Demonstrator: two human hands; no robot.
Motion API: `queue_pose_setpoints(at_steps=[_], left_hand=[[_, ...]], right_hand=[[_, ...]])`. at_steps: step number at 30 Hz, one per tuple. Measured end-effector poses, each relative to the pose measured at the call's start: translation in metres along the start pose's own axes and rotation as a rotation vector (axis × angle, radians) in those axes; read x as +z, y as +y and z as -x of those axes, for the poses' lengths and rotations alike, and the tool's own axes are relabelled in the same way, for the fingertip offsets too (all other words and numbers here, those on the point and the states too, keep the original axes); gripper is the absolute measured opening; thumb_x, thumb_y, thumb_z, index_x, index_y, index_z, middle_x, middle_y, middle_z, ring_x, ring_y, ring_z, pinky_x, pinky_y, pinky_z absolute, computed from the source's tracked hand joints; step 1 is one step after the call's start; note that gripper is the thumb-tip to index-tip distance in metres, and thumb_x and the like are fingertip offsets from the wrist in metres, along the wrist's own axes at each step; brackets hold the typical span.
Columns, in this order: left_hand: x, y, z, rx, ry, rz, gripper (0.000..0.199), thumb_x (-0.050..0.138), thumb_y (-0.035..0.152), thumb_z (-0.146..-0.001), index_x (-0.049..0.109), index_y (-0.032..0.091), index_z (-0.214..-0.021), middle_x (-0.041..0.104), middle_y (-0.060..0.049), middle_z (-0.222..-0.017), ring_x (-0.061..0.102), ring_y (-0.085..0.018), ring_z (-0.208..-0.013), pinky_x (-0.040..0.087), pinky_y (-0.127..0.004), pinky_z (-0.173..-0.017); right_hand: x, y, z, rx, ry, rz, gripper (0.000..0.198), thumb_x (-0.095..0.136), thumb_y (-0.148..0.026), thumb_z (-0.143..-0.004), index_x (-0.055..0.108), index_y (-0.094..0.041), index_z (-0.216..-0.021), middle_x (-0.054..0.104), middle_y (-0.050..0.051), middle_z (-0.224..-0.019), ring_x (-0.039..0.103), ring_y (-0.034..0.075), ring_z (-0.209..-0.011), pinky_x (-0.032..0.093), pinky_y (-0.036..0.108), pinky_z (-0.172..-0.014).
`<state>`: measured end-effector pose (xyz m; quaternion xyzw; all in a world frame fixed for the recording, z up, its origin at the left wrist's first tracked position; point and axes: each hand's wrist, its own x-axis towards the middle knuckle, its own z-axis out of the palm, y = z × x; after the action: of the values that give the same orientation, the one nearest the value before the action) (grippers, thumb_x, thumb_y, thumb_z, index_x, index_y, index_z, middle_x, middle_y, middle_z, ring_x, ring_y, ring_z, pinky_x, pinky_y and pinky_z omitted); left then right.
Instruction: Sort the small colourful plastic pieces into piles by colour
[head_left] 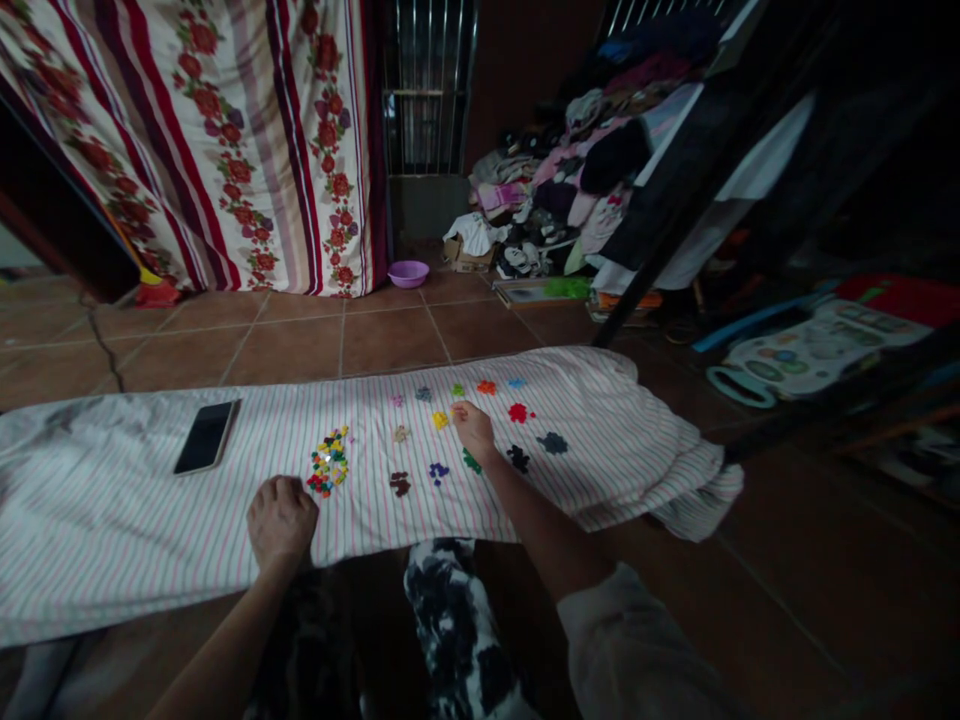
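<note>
My right hand (474, 430) reaches over the striped cloth (225, 540), fingers pinched together beside a small yellow pile (440, 420). Whatever sits between those fingertips is too small to make out. Curled closed, my left hand (281, 520) rests on the cloth just left of a mixed-colour pile (328, 462) of small pieces; its palm is hidden. Around my right hand lie single-colour piles: green (472, 460) partly under the wrist, lime (457, 390), orange (487, 387), red (517, 412), black (517, 458), purple (438, 473) and brown (400, 484), among several others.
A phone (206, 438) lies on the cloth at the left. Beyond the cloth's far edge are a tiled floor (300, 340), a purple basin (408, 274), a floral curtain (247, 150) and a heap of clothes (555, 190). A dark slanted post (667, 240) stands at the right.
</note>
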<state>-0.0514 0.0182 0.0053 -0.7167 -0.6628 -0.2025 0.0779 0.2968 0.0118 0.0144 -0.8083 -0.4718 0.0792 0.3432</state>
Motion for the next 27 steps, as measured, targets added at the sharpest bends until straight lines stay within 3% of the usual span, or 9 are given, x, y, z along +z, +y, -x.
queue_pose_setpoints(at_steps=[11,19,27], left_hand=[[0.002,-0.002,-0.001,-0.017,-0.018,0.018,0.019,0.043,0.022,-0.086,0.058,0.017,-0.095,0.061,-0.013,-0.099,0.057,-0.028,-0.097,0.039,-0.040,-0.082],[0.003,-0.002,-0.001,-0.007,-0.013,0.011,0.020,0.042,0.022,-0.087,0.059,0.016,-0.097,0.061,-0.013,-0.099,0.056,-0.027,-0.097,0.039,-0.039,-0.085],[0.003,-0.002,0.000,-0.006,0.001,0.014,0.020,0.044,0.021,-0.087,0.060,0.015,-0.098,0.061,-0.013,-0.100,0.056,-0.027,-0.097,0.040,-0.040,-0.086]], right_hand=[[0.011,0.003,-0.008,-0.027,-0.096,0.059,0.023,0.052,-0.011,-0.087,0.071,-0.021,-0.096,0.074,0.003,-0.094,0.066,0.015,-0.087,0.047,0.023,-0.078],[0.018,0.005,-0.010,-0.031,-0.046,0.099,0.030,0.048,-0.008,-0.087,0.075,-0.019,-0.096,0.072,0.007,-0.099,0.066,0.017,-0.094,0.047,0.026,-0.085],[0.025,0.004,-0.011,-0.044,-0.083,0.096,0.034,0.047,-0.008,-0.089,0.072,-0.020,-0.107,0.073,0.006,-0.102,0.067,0.017,-0.096,0.048,0.025,-0.085]])
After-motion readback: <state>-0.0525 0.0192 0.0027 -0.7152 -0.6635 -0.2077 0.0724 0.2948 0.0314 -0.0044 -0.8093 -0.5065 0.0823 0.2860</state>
